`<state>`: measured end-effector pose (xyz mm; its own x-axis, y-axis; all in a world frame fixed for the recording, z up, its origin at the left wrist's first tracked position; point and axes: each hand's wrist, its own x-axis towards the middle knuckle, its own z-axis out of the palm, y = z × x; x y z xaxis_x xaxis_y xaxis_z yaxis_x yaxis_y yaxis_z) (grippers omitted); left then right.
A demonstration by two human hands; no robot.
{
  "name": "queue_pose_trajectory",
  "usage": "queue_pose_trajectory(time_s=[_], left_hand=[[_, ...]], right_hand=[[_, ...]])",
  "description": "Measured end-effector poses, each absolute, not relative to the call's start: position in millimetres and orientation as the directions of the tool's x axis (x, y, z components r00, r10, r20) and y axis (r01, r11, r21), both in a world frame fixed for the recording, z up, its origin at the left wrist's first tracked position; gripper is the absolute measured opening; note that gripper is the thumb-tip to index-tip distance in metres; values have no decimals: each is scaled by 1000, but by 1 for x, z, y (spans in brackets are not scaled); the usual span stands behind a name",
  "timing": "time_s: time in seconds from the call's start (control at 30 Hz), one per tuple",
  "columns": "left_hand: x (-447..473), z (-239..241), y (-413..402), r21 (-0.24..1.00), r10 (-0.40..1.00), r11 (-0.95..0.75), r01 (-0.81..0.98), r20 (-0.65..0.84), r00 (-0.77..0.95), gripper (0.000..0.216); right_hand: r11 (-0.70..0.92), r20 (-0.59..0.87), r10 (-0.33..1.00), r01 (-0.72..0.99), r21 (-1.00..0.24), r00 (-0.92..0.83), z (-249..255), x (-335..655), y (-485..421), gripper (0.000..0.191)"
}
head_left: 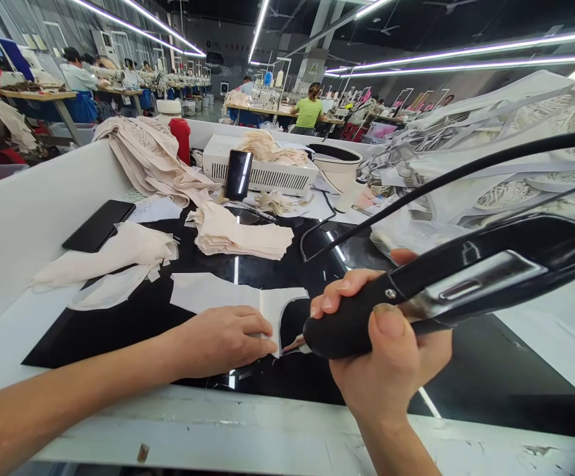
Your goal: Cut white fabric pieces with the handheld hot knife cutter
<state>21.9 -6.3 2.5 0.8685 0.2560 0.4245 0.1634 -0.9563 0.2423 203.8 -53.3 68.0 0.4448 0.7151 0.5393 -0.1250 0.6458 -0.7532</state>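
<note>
My right hand (391, 350) is wrapped round the black handle of a corded hand tool (466, 277), whose metal tip touches the edge of a white fabric piece (228, 294) on the glossy black work surface (119, 324). My left hand (223, 340) lies palm down on that piece, fingers together and stretched flat, pressing it beside the tool tip. The tool's black cord (446, 178) arcs up to the right.
A stack of cream fabric pieces (240, 235) lies behind, more loose pieces (114, 254) to the left near a black phone (98, 225). A second phone (238, 174) leans on a white box (262, 173). White garments (490, 152) are piled at right. Other workers sit at far tables.
</note>
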Motion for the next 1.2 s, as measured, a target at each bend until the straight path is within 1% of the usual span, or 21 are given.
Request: queue_pose_trajectory(time_s=[0.43,0.63,0.9,1.1,1.2], left_hand=[[21,2,-6,236,255,-957,168,414,874,20],[21,-1,-5,214,233,-965,149,454,860,19],[21,-3,-5,212,237,-965,155,450,861,19],[21,-3,-4,211,225,-967,143,444,868,21],[19,-5,-4,229,248,-960,158,446,860,22]], right_hand=[[656,543,708,-139,-741,452,65,201,-53,47],[654,551,704,-106,-749,448,66,201,-54,43],[678,555,697,-167,-716,454,66,200,-51,45],[655,546,713,-138,-743,441,64,200,-53,44],[646,542,720,-134,-751,434,64,199,-54,44]])
